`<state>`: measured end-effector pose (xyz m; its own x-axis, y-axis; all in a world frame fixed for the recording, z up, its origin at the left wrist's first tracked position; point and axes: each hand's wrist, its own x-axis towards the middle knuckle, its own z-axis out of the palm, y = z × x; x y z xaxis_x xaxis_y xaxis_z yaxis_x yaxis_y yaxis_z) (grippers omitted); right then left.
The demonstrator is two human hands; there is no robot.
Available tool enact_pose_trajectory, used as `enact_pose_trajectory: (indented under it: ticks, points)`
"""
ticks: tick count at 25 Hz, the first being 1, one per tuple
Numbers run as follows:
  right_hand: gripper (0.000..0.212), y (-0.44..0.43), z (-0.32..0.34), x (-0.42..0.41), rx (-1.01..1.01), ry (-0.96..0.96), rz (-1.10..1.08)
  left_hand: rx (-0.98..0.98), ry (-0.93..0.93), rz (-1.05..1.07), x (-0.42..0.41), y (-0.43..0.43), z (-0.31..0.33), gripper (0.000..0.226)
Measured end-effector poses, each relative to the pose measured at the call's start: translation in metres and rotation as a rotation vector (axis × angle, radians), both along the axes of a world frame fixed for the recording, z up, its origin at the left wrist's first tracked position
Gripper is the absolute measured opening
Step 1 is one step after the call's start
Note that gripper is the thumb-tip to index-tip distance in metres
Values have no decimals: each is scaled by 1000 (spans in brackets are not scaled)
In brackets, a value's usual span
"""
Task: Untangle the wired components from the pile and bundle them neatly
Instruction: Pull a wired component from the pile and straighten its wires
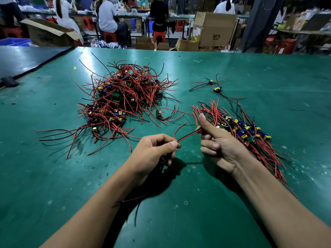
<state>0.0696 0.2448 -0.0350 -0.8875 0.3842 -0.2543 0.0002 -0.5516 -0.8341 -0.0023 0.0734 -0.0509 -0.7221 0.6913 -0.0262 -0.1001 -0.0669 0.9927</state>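
while left hand (154,151) pinches a red wire (188,135), right hand (222,142) grips it too (thumb up), pile (121,97) beyond

Cardboard boxes (214,29); red stools (159,35)

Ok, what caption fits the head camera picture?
The left hand and right hand hold a red-and-black wire pair over the green table, tangled pile left, neater bundle right.
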Motion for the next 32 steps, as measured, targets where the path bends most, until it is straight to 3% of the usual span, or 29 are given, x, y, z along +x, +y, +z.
enact_pose_trajectory:
  ticks: [5,8,10,12,14,17,19,21,23,29,32]
  points:
    - [34,-15,-10,-5,-11,-22,-164,-21,-48,18,1,1,2,11]
    - [53,-17,-9,-6,56,-21,-130,-7,-91,80,-2,2,5,11]
    - [47,-18,-10,-2,172,-30,-51,29,-147,140,-5,1,7,9]
    - [27,-22,-17,3,425,-41,54,81,-215,206,-8,2,10,9]
    - [13,-28,-24,6,800,-36,123,141,-300,273,-10,2,12,9]
    - [26,-37,-30,7,1270,67,38,191,-381,350,-13,1,11,11]
    - [32,-41,-29,7,1362,155,-50,182,-407,359,-13,1,11,16]
    - [20,-46,-28,8,1285,259,-107,171,-433,344,-13,1,10,17]
    - [12,-51,-24,9,1068,296,-134,192,-448,317,-13,1,10,13]
    - [22,-35,9,4,-74,185,48,286,-428,-39,-7,0,7,21]
    - [25,-30,12,7,-338,163,254,227,-400,-33,-2,7,4,20]
